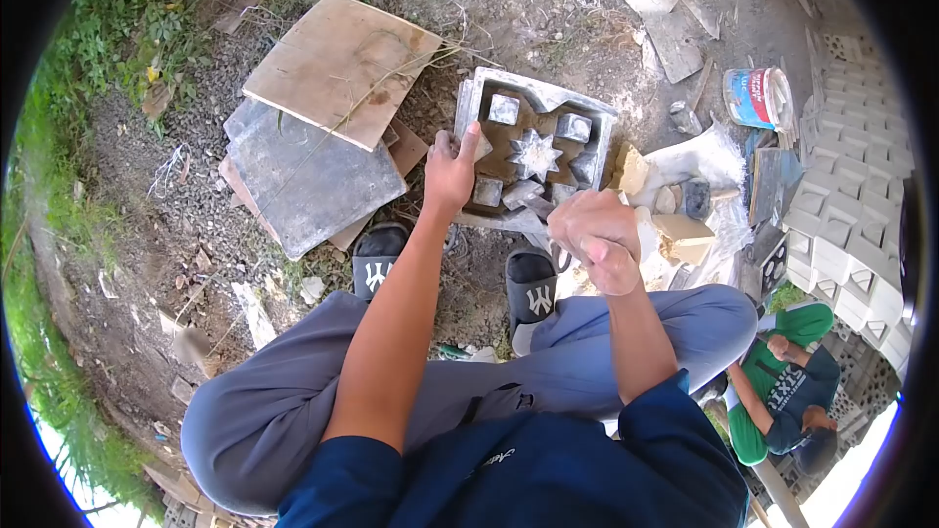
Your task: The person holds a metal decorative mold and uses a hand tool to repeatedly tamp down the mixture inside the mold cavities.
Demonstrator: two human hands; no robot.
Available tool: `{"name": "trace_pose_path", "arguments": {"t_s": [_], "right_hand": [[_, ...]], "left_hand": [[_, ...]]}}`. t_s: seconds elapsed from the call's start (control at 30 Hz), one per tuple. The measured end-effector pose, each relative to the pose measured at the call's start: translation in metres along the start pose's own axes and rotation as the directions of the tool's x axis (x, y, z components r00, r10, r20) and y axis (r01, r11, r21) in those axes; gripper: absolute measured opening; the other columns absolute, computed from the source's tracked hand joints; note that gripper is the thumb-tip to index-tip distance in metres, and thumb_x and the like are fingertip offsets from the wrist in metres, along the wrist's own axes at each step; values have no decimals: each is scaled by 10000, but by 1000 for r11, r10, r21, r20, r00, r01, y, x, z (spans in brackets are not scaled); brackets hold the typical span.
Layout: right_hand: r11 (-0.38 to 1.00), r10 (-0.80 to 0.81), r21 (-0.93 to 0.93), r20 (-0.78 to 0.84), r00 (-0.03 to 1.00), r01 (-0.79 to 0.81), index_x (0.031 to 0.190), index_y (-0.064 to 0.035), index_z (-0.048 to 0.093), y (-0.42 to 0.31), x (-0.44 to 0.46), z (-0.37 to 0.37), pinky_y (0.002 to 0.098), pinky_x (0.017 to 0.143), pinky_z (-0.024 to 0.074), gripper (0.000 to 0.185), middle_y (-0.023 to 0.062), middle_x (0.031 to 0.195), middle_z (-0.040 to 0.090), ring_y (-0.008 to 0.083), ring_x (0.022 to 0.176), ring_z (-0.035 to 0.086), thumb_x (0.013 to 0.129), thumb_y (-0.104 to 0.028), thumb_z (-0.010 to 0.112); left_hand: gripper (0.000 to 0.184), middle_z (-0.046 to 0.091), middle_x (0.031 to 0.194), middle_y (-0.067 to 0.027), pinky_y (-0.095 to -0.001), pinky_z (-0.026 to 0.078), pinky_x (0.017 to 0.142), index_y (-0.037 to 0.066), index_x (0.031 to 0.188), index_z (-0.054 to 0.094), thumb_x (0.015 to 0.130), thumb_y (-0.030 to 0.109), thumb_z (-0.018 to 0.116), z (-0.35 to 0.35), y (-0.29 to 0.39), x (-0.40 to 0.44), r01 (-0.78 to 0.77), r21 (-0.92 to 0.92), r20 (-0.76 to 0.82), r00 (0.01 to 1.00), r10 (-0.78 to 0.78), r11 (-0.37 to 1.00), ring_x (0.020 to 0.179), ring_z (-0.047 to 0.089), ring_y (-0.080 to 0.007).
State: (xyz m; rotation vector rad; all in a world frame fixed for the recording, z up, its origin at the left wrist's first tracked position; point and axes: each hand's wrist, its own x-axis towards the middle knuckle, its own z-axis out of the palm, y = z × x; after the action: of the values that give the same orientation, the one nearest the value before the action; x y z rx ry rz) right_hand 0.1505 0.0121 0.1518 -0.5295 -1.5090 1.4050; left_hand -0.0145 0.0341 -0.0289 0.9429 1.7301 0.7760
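Note:
On the ground in front of me lies a square grey mould (553, 93) with raised blocks and a star-shaped centrepiece (535, 154). Grey-brown material covers the floor between its blocks. My left hand (451, 173) is closed on the mould's left side, thumb over the rim. Above the near right corner, my right hand (599, 237) is closed in a fist around a tool. Its flat grey blade (539, 207) points into the mould near a front block; the handle is hidden in the fist, so the exact kind does not show.
Left of the mould are a plywood board (337, 64) and a grey slab (308, 176). To the right are a paint bucket (751, 98), a white sack (699, 161) and yellowish blocks (682, 238). Patterned pale blocks (846, 196) are stacked beyond; another person (787, 386) sits nearby.

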Motion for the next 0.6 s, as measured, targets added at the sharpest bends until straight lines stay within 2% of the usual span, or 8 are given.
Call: {"name": "trace_pose_path", "arguments": {"t_s": [0.17,0.23,0.3,0.37,0.43,0.5,0.57,0.6], "right_hand": [[999,-8,44,77,997,5,532,-81,284,-10,-3,4,328,390,210,590,11,460,263,166,362,252,1022,-364,451],[997,63,33,-6,998,-63,525,-89,288,6,0,-4,327,380,205,600,10,450,271,164,349,258,1024,-388,440],[998,57,4,22,998,-57,516,-95,286,-6,1,-3,324,376,201,612,9,442,272,164,342,258,1026,-399,431],[1000,10,9,22,1000,-10,511,-90,278,-16,3,4,326,377,207,625,9,442,271,168,343,263,1023,-408,441],[999,33,4,11,999,-33,510,-94,277,-6,-2,1,326,377,209,627,9,441,268,169,342,264,1023,-412,445],[999,37,-30,-9,999,-38,510,-100,276,1,0,-7,326,377,214,630,8,440,262,171,340,266,1023,-420,452],[1000,-2,-16,-44,999,1,513,-94,283,-3,-1,1,327,381,215,625,10,441,256,172,345,267,1023,-415,453],[1000,-3,-10,-25,1000,3,515,-89,284,-7,1,2,331,382,215,622,12,443,259,175,349,272,1023,-407,452]], "left_hand": [[742,607,969,-279,-474,430,900,-61,966,553,944,679,505,-2,5,-1,6,-4,-10,1000,-6,1000,955,564,-430],[743,608,961,-279,-478,429,894,-62,965,550,944,680,502,2,3,0,-20,4,-9,1000,20,1000,949,562,-433],[723,611,954,-286,-481,432,874,-63,959,546,946,660,521,1,4,0,-60,17,-64,996,61,998,944,565,-441],[721,615,974,-294,-478,431,890,-65,986,552,950,654,519,-1,5,3,-17,26,-58,998,19,1000,973,565,-450],[750,617,998,-296,-481,427,911,-67,1014,560,944,677,503,-2,5,-1,-23,43,-26,999,24,999,998,565,-455],[748,615,989,-299,-484,424,909,-67,1001,555,944,677,505,1,7,0,-40,-6,-14,999,40,999,999,564,-454],[742,612,986,-304,-479,425,902,-69,985,556,946,671,511,1,3,1,-24,26,-44,999,25,999,1002,563,-449],[748,610,997,-305,-471,425,916,-70,1002,562,948,674,503,-2,3,3,18,31,17,1000,-18,999,1010,561,-447]]}}
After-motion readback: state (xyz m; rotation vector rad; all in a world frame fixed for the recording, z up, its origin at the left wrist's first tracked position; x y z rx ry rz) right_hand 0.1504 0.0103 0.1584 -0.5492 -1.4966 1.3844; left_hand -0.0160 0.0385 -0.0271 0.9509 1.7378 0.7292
